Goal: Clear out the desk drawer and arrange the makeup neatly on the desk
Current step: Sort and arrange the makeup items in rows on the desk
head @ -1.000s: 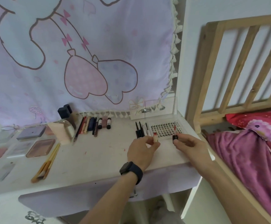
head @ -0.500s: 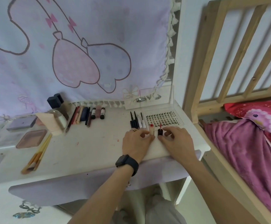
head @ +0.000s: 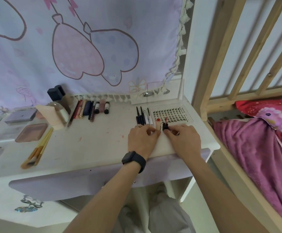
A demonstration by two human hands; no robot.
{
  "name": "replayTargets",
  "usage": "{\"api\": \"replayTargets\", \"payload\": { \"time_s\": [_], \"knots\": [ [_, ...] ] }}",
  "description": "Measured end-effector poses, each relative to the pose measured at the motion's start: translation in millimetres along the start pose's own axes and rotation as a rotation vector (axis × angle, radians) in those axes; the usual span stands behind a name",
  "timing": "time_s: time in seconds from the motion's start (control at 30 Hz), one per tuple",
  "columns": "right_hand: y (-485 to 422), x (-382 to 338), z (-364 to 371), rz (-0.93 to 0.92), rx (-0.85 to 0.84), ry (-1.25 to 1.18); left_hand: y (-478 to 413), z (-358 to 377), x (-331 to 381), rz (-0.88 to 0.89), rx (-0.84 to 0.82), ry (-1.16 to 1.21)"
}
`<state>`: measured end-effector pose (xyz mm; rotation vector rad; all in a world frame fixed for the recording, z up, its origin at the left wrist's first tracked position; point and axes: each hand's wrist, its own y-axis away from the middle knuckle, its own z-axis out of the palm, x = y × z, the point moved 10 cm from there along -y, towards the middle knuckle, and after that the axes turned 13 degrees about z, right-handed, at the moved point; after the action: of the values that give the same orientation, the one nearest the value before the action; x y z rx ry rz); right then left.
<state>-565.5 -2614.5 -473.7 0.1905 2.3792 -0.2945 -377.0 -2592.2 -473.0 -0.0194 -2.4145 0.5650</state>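
The left hand [head: 142,140], a dark watch [head: 133,159] on its wrist, curls its fingertips around a beige tube [head: 158,125] with a red-stained mouth, standing upright on the bench [head: 94,148]. The right hand [head: 184,140] pinches a black cap [head: 165,126] just beside the tube, its red-tipped wand pointing away from the person. Both sit near the bench's right front corner, just in front of a lash tray [head: 170,114]. Black liners [head: 140,117] lie left of the tray. Farther left, a row of pencils [head: 89,108] lines the back edge, with brushes [head: 37,148] and palettes [head: 31,132] well apart at the left. A bed [head: 254,157] with a purple blanket stands to the right.
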Motion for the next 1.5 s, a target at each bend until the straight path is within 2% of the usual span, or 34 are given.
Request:
{"api": "replayTargets", "payload": {
  "time_s": [0.73,0.93,1.03,1.17,1.33,1.5],
  "knots": [
    [2.2,-4.6,-2.6,-0.060,0.018,-0.003,1.2,-0.5,4.0,-0.010,-0.034,-0.003],
    [16.8,-2.2,-9.4,-0.074,0.032,0.035,7.0,-6.5,8.3,-0.001,-0.125,-0.038],
    [43.3,-3.8,-13.8,-0.160,0.088,0.032,17.2,-20.0,7.4,0.075,-0.196,-0.140],
    [86.0,-22.5,-3.7,-0.299,0.156,0.039,34.7,-59.8,-15.1,0.143,-0.179,-0.264],
    [112.7,-71.0,34.3,-0.461,0.060,0.068,39.8,-109.9,-68.4,0.068,-0.165,-0.320],
    [101.2,-93.2,72.9,-0.432,0.003,0.306,15.5,-142.9,-107.0,-0.032,-0.121,-0.302]
  ]
}}
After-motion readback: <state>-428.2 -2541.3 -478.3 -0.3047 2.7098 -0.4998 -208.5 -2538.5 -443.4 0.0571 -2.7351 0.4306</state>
